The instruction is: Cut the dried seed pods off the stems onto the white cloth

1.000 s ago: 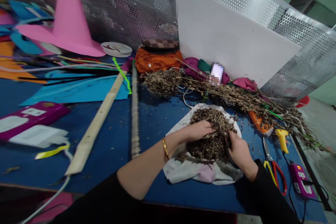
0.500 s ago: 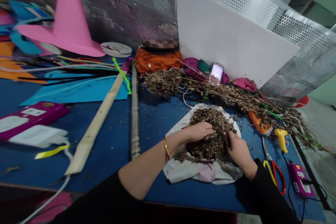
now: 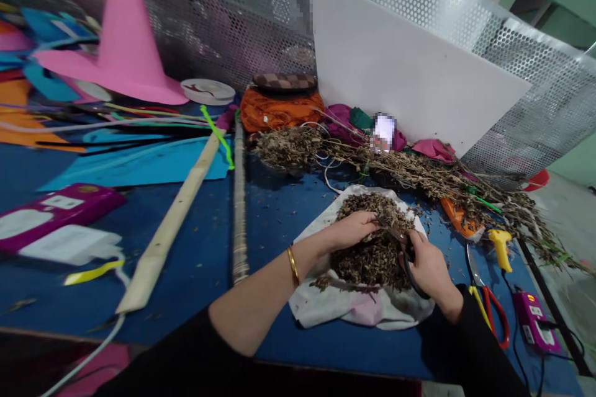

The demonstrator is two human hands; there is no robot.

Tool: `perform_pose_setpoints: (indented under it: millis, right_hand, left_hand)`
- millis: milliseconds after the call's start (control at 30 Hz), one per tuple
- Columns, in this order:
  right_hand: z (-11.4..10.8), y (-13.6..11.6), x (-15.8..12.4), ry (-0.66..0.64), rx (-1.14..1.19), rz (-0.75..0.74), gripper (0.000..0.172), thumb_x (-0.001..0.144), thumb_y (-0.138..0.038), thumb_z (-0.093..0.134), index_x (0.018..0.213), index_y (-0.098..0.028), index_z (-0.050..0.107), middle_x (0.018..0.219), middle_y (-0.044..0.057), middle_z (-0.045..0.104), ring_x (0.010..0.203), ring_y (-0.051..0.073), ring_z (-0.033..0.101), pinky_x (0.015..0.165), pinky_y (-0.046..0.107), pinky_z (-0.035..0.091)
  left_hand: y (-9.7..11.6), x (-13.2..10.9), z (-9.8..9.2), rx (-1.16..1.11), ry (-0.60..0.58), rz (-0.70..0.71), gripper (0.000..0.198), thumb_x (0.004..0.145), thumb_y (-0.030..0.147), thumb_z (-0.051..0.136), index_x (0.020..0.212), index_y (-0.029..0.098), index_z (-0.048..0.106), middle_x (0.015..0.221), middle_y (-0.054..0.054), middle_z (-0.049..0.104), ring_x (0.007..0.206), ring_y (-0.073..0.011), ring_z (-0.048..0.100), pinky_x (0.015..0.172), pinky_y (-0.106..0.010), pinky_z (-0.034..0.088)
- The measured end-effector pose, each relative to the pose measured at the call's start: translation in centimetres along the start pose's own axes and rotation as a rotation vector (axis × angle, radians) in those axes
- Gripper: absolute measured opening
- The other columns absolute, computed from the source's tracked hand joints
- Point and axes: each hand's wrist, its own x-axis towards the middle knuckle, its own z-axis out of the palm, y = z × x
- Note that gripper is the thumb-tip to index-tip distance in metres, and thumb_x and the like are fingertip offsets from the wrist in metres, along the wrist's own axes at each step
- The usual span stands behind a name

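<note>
A heap of dried, brown plant bits (image 3: 367, 263) lies on a white cloth (image 3: 321, 307). Over the heap's upper part, my left hand (image 3: 354, 228) has its fingers pinched on some dried plant; the fingertips are partly lost against the brown heap. My right hand (image 3: 429, 265) grips black-handled scissors (image 3: 412, 274) at the heap's right side. Their blades point up and left, close to my left fingertips. Whether the blades are apart is hard to make out.
Behind the cloth lie dried plant stalks (image 3: 419, 170). To the right are red-and-yellow scissors (image 3: 487, 304), a yellow glue gun (image 3: 500, 249) and a purple power strip (image 3: 535, 322). A wooden stick (image 3: 172, 223), another power strip (image 3: 60, 211) and a pink hat (image 3: 123, 49) are left.
My right hand has turned and shifted slightly right with the scissors, and more of their black handle shows. My left hand stays almost in place over the heap.
</note>
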Motion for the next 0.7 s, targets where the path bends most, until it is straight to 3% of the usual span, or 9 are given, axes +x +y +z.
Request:
perform_pose_setpoints:
  millis: [133,267,533,700]
  right_hand:
    - [-0.2,-0.3,0.0,-0.024,0.008,0.012,0.044,0.083,-0.028,0.048,0.125,-0.019,0.043,0.115,0.009,0.056,0.094,0.021,0.057,0.078,0.026,0.039]
    - [-0.1,-0.5,0.0,-0.024,-0.008,-0.001,0.045,0.081,-0.024,0.047,0.126,-0.019,0.042,0.115,0.009,0.055,0.095,0.02,0.056,0.078,0.026,0.038]
    - [0.5,-0.7,0.1,-0.051,-0.077,0.009,0.029,0.083,-0.021,0.043,0.111,-0.017,0.049,0.097,0.008,0.062,0.079,0.018,0.058,0.066,0.024,0.035]
    - [0.9,-0.6,0.0,-0.024,-0.063,-0.002,0.03,0.083,-0.02,0.043,0.112,-0.018,0.048,0.097,0.007,0.062,0.082,0.018,0.058,0.068,0.024,0.035]
  left_hand:
    - [0.2,-0.3,0.1,-0.104,-0.132,-0.025,0.027,0.076,0.032,0.054,0.095,0.016,0.064,0.091,-0.005,0.067,0.09,-0.02,0.054,0.084,-0.031,0.04]
    - [-0.1,-0.3,0.3,-0.049,-0.164,0.0,0.023,0.077,0.033,0.056,0.087,0.015,0.066,0.089,-0.004,0.067,0.089,-0.0187,0.053,0.089,-0.031,0.038]
    - [-0.3,-0.2,0.4,-0.067,-0.159,-0.114,0.034,0.073,0.047,0.059,0.068,0.014,0.06,0.06,0.0,0.054,0.059,-0.0131,0.043,0.06,-0.026,0.036]
    - [-0.2,-0.3,0.5,-0.153,-0.186,-0.124,0.037,0.072,0.051,0.059,0.068,0.014,0.058,0.059,0.001,0.051,0.058,-0.0123,0.041,0.057,-0.025,0.034]
